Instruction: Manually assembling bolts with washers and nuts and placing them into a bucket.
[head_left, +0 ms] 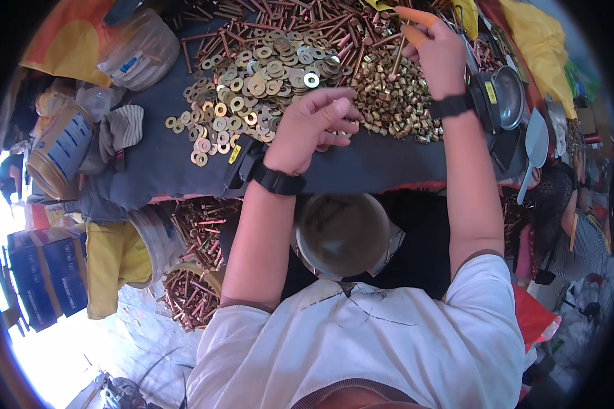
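My left hand (314, 128) hovers at the near edge of a heap of flat metal washers (273, 68), its fingers loosely bent and apart. I see nothing held in it, though the palm is partly hidden. To its right lies a pile of short brass-coloured sleeves (396, 102). My right hand (440, 58) reaches over the far side of the sleeves, with orange covers on two spread fingers. A long bolt (397, 60) runs down from beside these fingertips; whether they touch it I cannot tell. Many coppery bolts (235, 34) are heaped along the back.
A dark cloth (164, 167) covers the table. At its right are a round metal dish (508, 95) and a pale blue scoop (535, 140). A bucket (343, 235) stands below the front edge. A tan jar (61, 150) and striped glove (124, 126) are at left; another person sits far right.
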Available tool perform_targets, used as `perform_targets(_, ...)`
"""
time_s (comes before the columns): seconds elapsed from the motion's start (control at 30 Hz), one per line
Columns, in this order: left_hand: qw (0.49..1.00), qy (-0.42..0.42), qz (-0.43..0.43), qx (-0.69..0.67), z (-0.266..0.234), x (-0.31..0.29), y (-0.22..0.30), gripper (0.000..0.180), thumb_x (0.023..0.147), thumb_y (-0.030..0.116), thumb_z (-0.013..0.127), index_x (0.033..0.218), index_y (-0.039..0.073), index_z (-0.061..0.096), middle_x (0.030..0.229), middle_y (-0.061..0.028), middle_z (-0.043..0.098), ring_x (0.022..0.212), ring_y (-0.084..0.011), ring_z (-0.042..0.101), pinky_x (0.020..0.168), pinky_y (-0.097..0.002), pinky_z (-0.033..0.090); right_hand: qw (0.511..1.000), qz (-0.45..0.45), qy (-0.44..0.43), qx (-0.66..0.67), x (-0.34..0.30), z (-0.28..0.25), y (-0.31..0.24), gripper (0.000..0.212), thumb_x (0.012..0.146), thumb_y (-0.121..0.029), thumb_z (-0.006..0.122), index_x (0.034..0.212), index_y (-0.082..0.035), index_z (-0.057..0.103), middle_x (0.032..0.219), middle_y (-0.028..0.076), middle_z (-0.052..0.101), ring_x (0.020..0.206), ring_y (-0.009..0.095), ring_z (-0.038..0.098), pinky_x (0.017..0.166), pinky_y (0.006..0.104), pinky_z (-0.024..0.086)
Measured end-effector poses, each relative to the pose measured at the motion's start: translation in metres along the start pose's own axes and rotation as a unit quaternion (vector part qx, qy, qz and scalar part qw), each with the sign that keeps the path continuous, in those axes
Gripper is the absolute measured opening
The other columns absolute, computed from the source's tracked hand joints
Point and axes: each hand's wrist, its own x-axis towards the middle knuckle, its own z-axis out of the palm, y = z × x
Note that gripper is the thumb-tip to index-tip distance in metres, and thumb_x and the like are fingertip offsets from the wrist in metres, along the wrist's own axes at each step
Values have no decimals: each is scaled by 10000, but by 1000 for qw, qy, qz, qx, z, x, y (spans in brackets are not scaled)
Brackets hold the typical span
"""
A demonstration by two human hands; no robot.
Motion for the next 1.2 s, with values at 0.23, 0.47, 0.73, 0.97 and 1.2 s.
perform_targets(0.23, 993, 83, 31, -83, -4, 1, -6, 262, 930, 230, 509, 1029, -3, 576, 638, 37, 453, 437, -27, 296, 379, -170, 205, 960, -96, 1, 263, -72, 53, 29, 375, 709, -168, 731, 1066, -127, 627, 832, 94, 627, 649, 217, 627, 568, 303, 487)
perform_targets(0.47, 989, 118, 56, -73, -2, 4, 6, 220, 910, 178, 533, 957, -21, 615, 568, 61, 383, 420, -15, 310, 365, -174, 201, 889, -249, -116, -366, -95, 40, 62, 301, 628, -135, 752, 877, -90, 589, 780, 50, 591, 740, 247, 620, 617, 333, 485)
perform_targets(0.73, 987, 132, 49, -76, 8, 6, -8, 178, 901, 175, 566, 908, 1, 602, 565, 60, 397, 412, -24, 310, 362, -181, 206, 962, 16, -99, 253, -63, 5, 55, 273, 746, -49, 718, 982, 4, 593, 747, 48, 608, 614, 92, 591, 540, 217, 468)
perform_targets(0.97, 994, 65, 21, -84, 18, 18, -17, 113, 897, 146, 571, 935, 41, 587, 613, 39, 458, 443, -32, 347, 380, -166, 260, 919, 36, -157, 360, -64, -8, 51, 245, 786, -17, 649, 1020, 27, 594, 836, 75, 638, 700, 126, 624, 659, 252, 527)
perform_targets(1.2, 988, 18, 27, -149, 28, 27, -28, 95, 912, 157, 543, 894, 66, 563, 760, 2, 506, 501, -43, 376, 406, -167, 283, 877, 154, -202, 408, -63, 6, 71, 298, 765, -83, 687, 1045, -20, 609, 852, 33, 633, 675, 93, 596, 605, 208, 472)
